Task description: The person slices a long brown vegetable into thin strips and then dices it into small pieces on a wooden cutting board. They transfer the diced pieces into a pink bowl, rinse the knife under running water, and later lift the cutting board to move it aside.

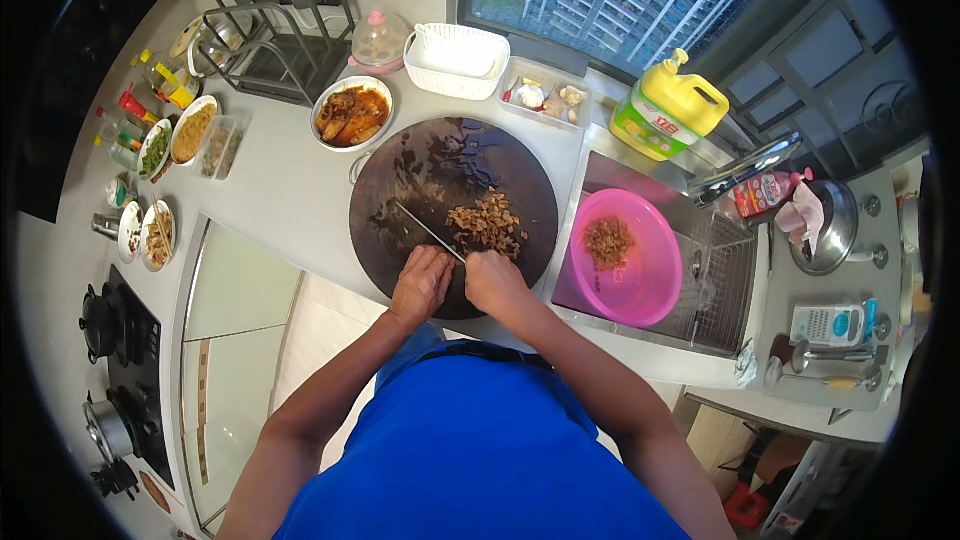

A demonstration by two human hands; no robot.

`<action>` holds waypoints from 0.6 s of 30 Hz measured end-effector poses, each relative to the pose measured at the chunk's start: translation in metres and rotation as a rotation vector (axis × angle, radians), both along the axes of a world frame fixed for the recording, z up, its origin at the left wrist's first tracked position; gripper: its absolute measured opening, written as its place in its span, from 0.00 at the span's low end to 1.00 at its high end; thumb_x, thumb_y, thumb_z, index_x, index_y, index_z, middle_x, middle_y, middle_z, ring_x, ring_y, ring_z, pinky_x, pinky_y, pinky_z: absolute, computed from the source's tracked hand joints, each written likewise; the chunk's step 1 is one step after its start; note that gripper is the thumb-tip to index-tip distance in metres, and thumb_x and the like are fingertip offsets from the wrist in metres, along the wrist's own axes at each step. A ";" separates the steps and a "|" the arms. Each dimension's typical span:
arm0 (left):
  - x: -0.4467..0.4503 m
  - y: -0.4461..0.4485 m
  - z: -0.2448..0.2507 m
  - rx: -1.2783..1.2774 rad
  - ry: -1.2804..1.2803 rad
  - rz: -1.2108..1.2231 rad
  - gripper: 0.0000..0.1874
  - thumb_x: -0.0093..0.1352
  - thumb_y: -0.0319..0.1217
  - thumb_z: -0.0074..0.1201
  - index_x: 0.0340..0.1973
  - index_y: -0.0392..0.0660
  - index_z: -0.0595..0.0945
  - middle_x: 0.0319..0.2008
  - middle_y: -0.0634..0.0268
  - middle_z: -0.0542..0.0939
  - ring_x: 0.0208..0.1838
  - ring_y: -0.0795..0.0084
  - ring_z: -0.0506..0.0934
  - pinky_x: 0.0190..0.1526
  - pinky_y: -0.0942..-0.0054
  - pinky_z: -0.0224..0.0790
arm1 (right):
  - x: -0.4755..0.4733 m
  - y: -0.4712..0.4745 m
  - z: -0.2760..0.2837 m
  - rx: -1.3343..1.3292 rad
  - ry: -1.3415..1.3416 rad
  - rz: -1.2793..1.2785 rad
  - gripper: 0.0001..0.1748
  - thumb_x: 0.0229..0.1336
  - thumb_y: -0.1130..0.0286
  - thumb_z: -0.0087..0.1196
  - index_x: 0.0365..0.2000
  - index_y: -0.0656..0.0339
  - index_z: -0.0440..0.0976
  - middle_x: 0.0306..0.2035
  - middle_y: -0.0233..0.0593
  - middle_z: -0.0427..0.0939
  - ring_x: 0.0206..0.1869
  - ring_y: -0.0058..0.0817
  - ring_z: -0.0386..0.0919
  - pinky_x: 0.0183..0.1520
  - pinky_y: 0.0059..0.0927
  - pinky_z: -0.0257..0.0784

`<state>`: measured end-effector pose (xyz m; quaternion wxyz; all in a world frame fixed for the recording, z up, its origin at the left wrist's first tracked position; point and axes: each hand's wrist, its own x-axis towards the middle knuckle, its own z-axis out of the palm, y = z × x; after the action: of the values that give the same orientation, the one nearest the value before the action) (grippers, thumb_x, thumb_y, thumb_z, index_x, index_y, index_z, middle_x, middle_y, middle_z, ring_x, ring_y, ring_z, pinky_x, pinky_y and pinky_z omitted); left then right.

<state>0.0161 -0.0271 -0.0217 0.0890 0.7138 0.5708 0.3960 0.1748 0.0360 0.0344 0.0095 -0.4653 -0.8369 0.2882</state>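
Note:
A round dark cutting board (397, 165) lies on the counter in front of me. My right hand (495, 281) is closed around the handle of a kitchen knife (429, 231), whose blade points up and left across the board. My left hand (424, 281) rests at the board's near edge beside the blade, fingers bent; whether something lies under its fingertips is hidden. Chopped brown pieces (487, 225) form a heap on the board, just beyond my right hand. More brown bits (609, 242) lie in a pink plastic basin (660, 270) in the sink.
A bowl of food in sauce (352, 116), a white basket (457, 64) and a tray of garlic and ginger (551, 94) stand behind the board. A yellow detergent jug (664, 109) is behind the sink (585, 315). Dishes and bottles stand left, near a stovetop with pots.

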 end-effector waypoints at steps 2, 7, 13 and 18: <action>0.000 0.000 0.003 -0.017 -0.018 0.002 0.08 0.64 0.18 0.63 0.39 0.37 0.82 0.39 0.52 0.80 0.45 0.48 0.78 0.48 0.57 0.74 | 0.004 0.011 -0.008 -0.026 0.019 -0.012 0.10 0.61 0.70 0.58 0.34 0.69 0.81 0.33 0.66 0.83 0.40 0.62 0.84 0.47 0.57 0.80; 0.000 -0.009 0.009 -0.033 -0.083 0.107 0.09 0.64 0.19 0.64 0.39 0.38 0.81 0.39 0.52 0.79 0.46 0.48 0.78 0.49 0.57 0.74 | 0.025 -0.004 0.025 -0.005 -0.044 0.006 0.07 0.57 0.76 0.54 0.32 0.69 0.80 0.32 0.63 0.84 0.38 0.59 0.86 0.45 0.55 0.82; -0.003 -0.011 -0.003 -0.047 0.009 0.057 0.10 0.65 0.19 0.61 0.42 0.37 0.82 0.40 0.51 0.79 0.45 0.47 0.76 0.49 0.55 0.72 | 0.011 -0.031 0.014 0.061 -0.043 0.000 0.09 0.61 0.76 0.51 0.32 0.70 0.80 0.30 0.60 0.85 0.36 0.57 0.87 0.41 0.51 0.84; -0.008 -0.010 0.000 -0.064 0.029 0.024 0.08 0.65 0.19 0.61 0.41 0.37 0.81 0.41 0.51 0.79 0.45 0.48 0.76 0.49 0.55 0.71 | -0.011 0.000 -0.005 0.065 0.016 0.018 0.09 0.59 0.75 0.53 0.30 0.70 0.81 0.31 0.62 0.84 0.38 0.58 0.86 0.43 0.52 0.83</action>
<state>0.0078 -0.0372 -0.0219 0.0989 0.7093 0.5930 0.3682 0.1636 0.0357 0.0292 0.0286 -0.4548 -0.8498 0.2648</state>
